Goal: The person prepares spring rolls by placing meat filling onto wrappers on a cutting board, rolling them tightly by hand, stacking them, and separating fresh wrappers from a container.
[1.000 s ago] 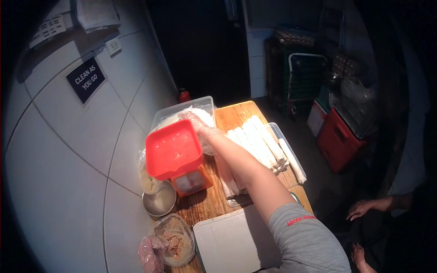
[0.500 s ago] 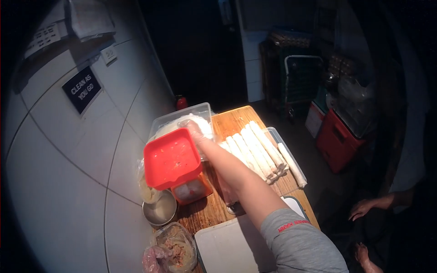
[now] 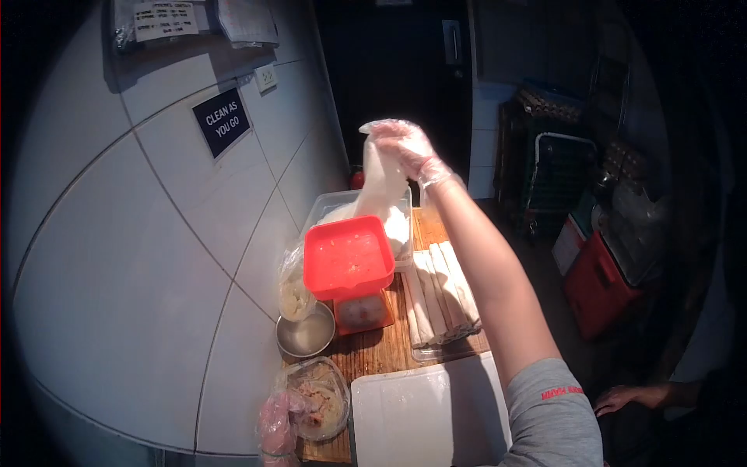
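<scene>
Left hand (image 3: pixel 278 424) in clear glove, fingers at meaty filling (image 3: pixel 313 403) in plastic bowl (image 3: pixel 345 406); can't tell how open or if gripping. White board (image 3: pixel 420 412) just right of it, metal bowl (image 3: pixel 305 333) beyond. Farther out, red tray (image 3: pixel 350 261) on orange scale (image 3: pixel 363 313), pale rolls (image 3: pixel 437 300) to its right. Past tray, my gloved right hand (image 3: pixel 403 148), fingers closed on top of thin white sheet (image 3: pixel 380 183), which hangs down over clear tub (image 3: pixel 405 247).

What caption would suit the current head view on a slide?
Gloved right hand holding a limp white sheet over a clear tub, behind a red tray.
</scene>
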Tool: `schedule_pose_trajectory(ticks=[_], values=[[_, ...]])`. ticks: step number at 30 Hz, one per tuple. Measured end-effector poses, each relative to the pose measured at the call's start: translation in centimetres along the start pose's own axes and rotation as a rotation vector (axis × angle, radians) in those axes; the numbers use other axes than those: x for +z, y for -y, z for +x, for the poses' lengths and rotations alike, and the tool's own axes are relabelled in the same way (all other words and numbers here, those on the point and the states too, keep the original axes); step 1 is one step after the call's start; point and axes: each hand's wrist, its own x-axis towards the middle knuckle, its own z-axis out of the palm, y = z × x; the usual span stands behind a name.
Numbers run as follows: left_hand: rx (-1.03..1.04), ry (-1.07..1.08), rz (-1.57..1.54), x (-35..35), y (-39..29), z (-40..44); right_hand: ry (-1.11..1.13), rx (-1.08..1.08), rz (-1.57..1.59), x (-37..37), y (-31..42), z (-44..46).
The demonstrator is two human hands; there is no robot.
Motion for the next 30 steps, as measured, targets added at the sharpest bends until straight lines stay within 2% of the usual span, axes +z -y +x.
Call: schedule_pose_trajectory(ticks=[2,3,5,6,9,10,12,13,14,16,18,20,21,23,24,27,28,29,30], values=[[0.008,0.021,-0.056,0.2,-0.6,-0.2,-0.002,0.018,-0.084,-0.6,3.3,-0.6],[0.005,0.03,-0.056,0.6,-1.1,-0.3,0.106,-0.059,0.009,-1.3,4.3,-0.7],[0.001,0.043,-0.062,1.6,-2.4,-0.4,0.204,-0.128,-0.052,-2.1,7.4,-1.3],[0.039,0.076,-0.038,1.9,-2.4,-0.1,0.34,-0.207,-0.04,-2.3,8.9,-1.6],[0.127,0.224,-0.027,4.2,-3.5,1.3,0.22,-0.104,-0.141,-1.4,13.1,-3.4],[0.138,0.3,-0.066,5.9,-4.7,1.7,0.272,-0.115,-0.173,-1.4,14.5,-4.0],[0.199,0.375,0.074,7.2,-4.5,4.0,0.218,-0.083,-0.323,0.3,17.9,-6.4],[0.188,0.349,0.021,8.4,-4.9,4.6,0.205,-0.054,-0.375,0.9,19.4,-7.7],[0.176,0.322,-0.032,10.1,-5.6,5.1,0.265,-0.024,-0.383,1.4,20.6,-8.9],[0.366,0.359,-0.01,11.8,-6.0,7.6,0.387,0.038,-0.4,2.2,22.7,-11.1],[0.463,0.242,-0.144,13.5,-6.6,8.2,0.54,-0.024,-0.463,2.6,23.7,-13.3],[0.467,0.418,-0.258,14.7,-7.8,8.7,0.647,-0.068,-0.504,3.2,24.5,-15.8],[0.464,0.508,-0.317,15.1,-8.3,8.3,0.683,-0.002,-0.471,3.2,24.8,-17.1],[0.377,0.678,-0.298,15.5,-9.1,6.6,0.752,0.099,-0.361,3.4,25.0,-19.9],[0.327,0.763,-0.288,15.7,-9.3,5.5,0.764,0.138,-0.206,3.4,24.0,-21.2],[0.087,0.798,-0.225,14.1,-7.5,1.9,0.774,0.276,-0.215,2.4,20.6,-24.5],[0.014,0.711,-0.188,13.3,-6.0,0.5,0.731,0.382,-0.126,1.9,18.7,-25.5],[-0.06,0.674,-0.132,12.1,-3.4,-0.1,0.625,0.346,-0.262,1.6,16.8,-26.9],[-0.133,0.634,-0.076,10.6,0.0,-0.3,0.489,0.452,-0.344,1.1,15.3,-28.2]])
